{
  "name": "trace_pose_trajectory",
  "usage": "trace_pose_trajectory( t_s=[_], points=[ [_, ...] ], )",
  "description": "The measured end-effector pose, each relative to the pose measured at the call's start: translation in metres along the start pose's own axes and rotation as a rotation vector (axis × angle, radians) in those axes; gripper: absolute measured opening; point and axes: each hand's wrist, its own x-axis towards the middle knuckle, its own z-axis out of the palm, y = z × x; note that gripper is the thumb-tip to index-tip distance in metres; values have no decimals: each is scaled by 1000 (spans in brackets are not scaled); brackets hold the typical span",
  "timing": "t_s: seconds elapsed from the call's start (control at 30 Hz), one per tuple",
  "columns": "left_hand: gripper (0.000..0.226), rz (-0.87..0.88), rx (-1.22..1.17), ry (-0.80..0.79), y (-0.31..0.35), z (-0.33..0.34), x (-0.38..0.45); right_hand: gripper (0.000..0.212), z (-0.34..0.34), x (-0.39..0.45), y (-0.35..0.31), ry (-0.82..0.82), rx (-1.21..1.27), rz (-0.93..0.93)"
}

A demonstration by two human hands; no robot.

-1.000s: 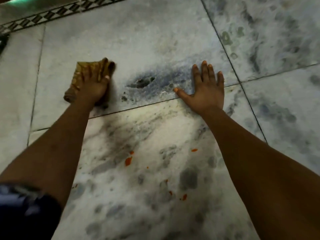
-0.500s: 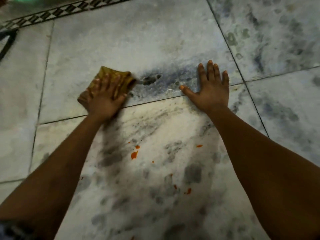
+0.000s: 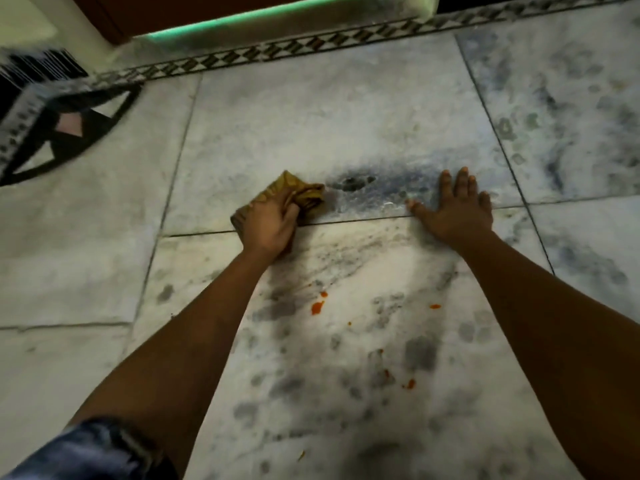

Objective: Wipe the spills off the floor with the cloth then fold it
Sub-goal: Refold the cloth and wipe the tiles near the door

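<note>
We see a pale marble floor (image 3: 329,109), veined grey, from above, with our two bare arms reaching forward. A patterned mat (image 3: 52,133) lies well off beyond our left fingers, to their outer side. Our left hand (image 3: 268,225) bunches a mustard-yellow cloth (image 3: 298,194) against the floor, its fingers curled round the crumpled fabric. Our right hand (image 3: 457,209) lies flat with fingers straight, palm pressing the tile and holding nothing. Between the two sets of fingers spreads a wet dark smear (image 3: 363,185), its nearer end just beside the cloth. Behind both hands, toward our body, small orange spills (image 3: 317,306) dot the tile, with more specks (image 3: 408,384) closer still.

The main risk, we judge, is smearing: a bunched cloth offers little clean surface, so dragging it through the dark patch may spread grime toward the orange drops. The bracing right palm sits at the wet edge and could slip. The tiny specks near our body are easy to miss.
</note>
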Motion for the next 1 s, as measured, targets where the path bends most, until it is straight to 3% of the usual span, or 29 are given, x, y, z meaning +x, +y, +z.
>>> trace_pose_trajectory(
  t_s=[0.07,0.23,0.37,0.67,0.8,1.0],
  points=[
    [38,-99,-208,15,0,-16,-5,84,-6,-14,-8,-55,25,-73],
    [30,-456,-769,53,7,-81,-28,71,-13,-73,-37,6,118,-232],
    [26,-560,-949,-7,6,-140,-61,68,-17,-126,-62,59,196,-295],
    [20,-592,-844,-74,-23,-225,-144,66,6,-206,-111,-42,201,-414],
    [20,-612,-745,-50,-51,-222,-174,67,28,-220,-114,-136,124,-414],
    [28,-600,-485,129,-92,-187,-195,74,52,-215,-111,-150,-65,-349]
  ],
)
